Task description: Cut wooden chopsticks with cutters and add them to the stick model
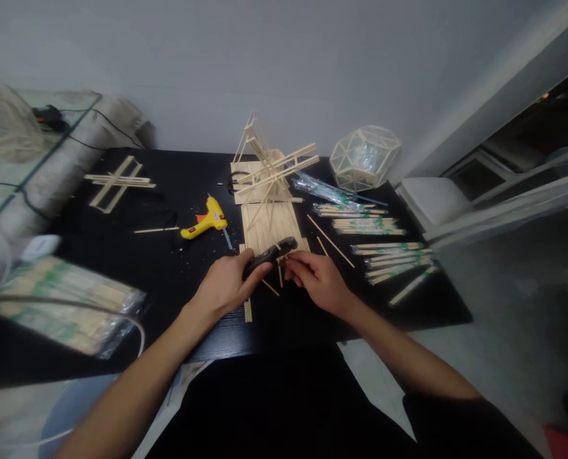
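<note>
My left hand [227, 282] is closed around a dark hand tool [271, 250], which points up and to the right over a mat of wooden sticks [270, 224]. My right hand [316, 279] lies just right of the tool's tip with its fingers pinched on a short thin wooden stick [280, 273]. Both hands rest low over the black table [178, 191]. Behind them stands a tilted structure of glued sticks [269, 167]. A yellow glue gun [206, 220] lies to the left of the mat.
Wrapped chopstick packs [389, 252] lie at the right, and a bag of sticks [68, 306] at the left front. A polyhedral stick frame [364, 156] stands at the back right, a stick cross [118, 182] at the back left. The table's right edge drops to the floor.
</note>
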Available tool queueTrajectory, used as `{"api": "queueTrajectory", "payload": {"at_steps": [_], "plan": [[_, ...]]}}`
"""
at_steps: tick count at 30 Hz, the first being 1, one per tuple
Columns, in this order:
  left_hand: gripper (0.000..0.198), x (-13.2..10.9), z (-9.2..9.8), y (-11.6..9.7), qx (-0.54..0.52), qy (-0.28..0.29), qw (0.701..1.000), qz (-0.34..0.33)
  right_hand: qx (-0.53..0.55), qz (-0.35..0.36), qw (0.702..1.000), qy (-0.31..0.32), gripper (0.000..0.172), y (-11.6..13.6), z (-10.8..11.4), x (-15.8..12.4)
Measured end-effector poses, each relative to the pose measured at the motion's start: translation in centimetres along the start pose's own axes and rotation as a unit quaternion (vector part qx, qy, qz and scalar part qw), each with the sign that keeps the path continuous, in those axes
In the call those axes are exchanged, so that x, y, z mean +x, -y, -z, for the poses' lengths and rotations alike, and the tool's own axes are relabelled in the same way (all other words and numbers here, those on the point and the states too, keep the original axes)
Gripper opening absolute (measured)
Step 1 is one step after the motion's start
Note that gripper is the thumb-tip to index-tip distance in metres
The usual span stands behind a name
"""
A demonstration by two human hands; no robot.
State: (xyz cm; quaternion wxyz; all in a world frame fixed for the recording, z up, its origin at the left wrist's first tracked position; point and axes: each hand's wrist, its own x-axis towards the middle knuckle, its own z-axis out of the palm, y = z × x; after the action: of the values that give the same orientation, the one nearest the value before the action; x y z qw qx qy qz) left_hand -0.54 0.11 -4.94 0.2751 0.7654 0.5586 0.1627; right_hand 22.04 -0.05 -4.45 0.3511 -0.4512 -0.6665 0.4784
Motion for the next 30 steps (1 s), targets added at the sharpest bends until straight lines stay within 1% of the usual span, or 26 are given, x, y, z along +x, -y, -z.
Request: {"api": "queueTrajectory", "payload": {"at_steps": [4, 8, 12, 16, 19, 21, 24, 27, 30], "plan": [[0.046, 0.0, -0.1, -0.2, 0.012, -0.007, 1.000, 0.003, 0.000, -0.004, 1.000, -0.024, 0.027, -0.5, -0.5, -0.1], [0.048, 0.0, -0.2, 0.0, 0.032, -0.024, 0.999, 0.000, 0.005, 0.003, 0.999, -0.045, 0.026, -0.5, -0.9, -0.1], [0.049, 0.0, -0.3, 0.3, 0.049, -0.035, 0.998, -0.011, -0.003, 0.005, 0.999, -0.050, 0.026, -0.4, -1.1, -0.1], [0.047, 0.1, -0.4, 0.4, 0.049, -0.034, 0.998, -0.024, -0.013, 0.014, 0.998, -0.054, 0.028, -0.2, -1.0, -0.1], [0.046, 0.2, -0.3, 0.5, 0.035, -0.030, 0.998, -0.038, 0.007, 0.011, 0.999, -0.046, 0.030, -0.1, -0.9, -0.1], [0.046, 0.2, -0.2, 0.6, 0.018, -0.026, 0.998, -0.050, 0.036, -0.005, 0.999, -0.030, 0.032, 0.0, -0.8, -0.1], [0.045, 0.3, 0.1, 0.8, -0.009, -0.022, 0.997, -0.068, 0.113, -0.043, 0.992, 0.027, 0.037, 0.1, -0.5, 0.0], [0.043, 0.3, 0.4, 0.9, -0.036, -0.022, 0.995, -0.092, 0.208, -0.093, 0.969, 0.093, 0.041, -0.1, -0.1, 0.2], [0.042, 0.2, 0.6, 0.9, -0.057, -0.015, 0.992, -0.114, 0.275, -0.127, 0.942, 0.141, 0.040, -0.3, 0.2, 0.3]]}}
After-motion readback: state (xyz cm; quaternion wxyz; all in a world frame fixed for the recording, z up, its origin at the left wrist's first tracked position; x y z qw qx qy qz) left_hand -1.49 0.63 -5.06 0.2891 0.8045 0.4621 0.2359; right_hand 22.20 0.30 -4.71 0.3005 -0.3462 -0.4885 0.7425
